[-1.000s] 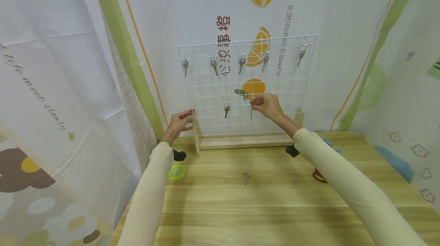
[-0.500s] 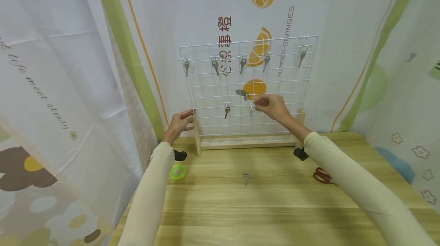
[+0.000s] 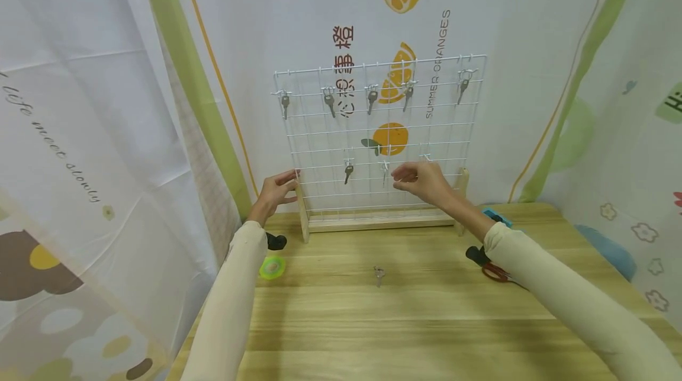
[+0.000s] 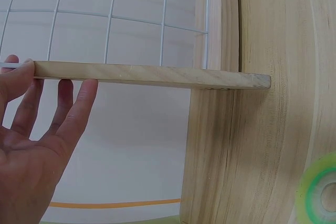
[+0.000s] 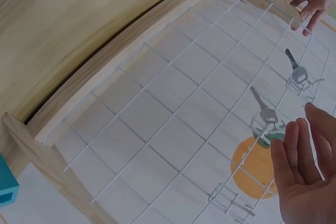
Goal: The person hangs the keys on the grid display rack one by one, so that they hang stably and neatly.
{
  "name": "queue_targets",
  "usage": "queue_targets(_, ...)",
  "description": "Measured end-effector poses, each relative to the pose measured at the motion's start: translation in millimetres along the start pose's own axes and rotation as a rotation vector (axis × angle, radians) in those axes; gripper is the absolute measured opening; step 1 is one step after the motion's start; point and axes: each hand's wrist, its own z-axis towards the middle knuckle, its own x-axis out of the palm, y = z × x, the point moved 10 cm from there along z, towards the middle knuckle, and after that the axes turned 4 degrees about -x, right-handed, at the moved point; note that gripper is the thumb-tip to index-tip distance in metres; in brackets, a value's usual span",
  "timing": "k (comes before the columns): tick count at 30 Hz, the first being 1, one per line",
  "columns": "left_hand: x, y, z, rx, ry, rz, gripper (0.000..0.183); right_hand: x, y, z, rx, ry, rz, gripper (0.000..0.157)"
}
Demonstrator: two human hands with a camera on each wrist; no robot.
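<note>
A white wire grid rack (image 3: pixel 319 132) stands upright in a wooden base, with several keys on its top row of hooks. Lower down hang two keys; the right one (image 5: pixel 266 113) is just left of my right hand (image 3: pixel 423 181) in the head view. That hand's fingers are loosely bent, apart from the key, with nothing between them. My left hand (image 4: pixel 39 129) pinches the rack's left wooden upright (image 4: pixel 142 73), thumb on one side and fingers on the other. A loose key (image 3: pixel 379 275) lies on the table before the rack.
A green-yellow roll of tape (image 3: pixel 273 267) lies at the table's left. Red-handled scissors (image 3: pixel 495 273) are under the right forearm, near a black object (image 3: pixel 476 255). A blue item (image 3: pixel 496 217) sits behind. A bare hook (image 5: pixel 231 203) is on the lower row. Curtains surround the table.
My right hand has let go of the lower-row key and drawn off to the right and slightly down, so the key hangs free. The left hand stays on the upright.
</note>
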Motion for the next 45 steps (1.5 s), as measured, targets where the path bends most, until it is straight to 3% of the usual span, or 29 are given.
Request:
queue_targets(19,-0.7,2.5,-0.3,-0.004,0.003,-0.017,0.049,59.8,-8,-45,-0.072,0.069,0.05,0.018)
queue_targets(32,-0.4,0.8,-1.6,-0.012,0.0,-0.019,0.048,97.6,-27,-80,-0.023,0.131,0.083,0.018)
queue_targets(45,0.2,0.0,-1.5,-0.009,-0.006,-0.021,0.048,136.3,-36,-103,-0.061,0.192,0.116,0.017)
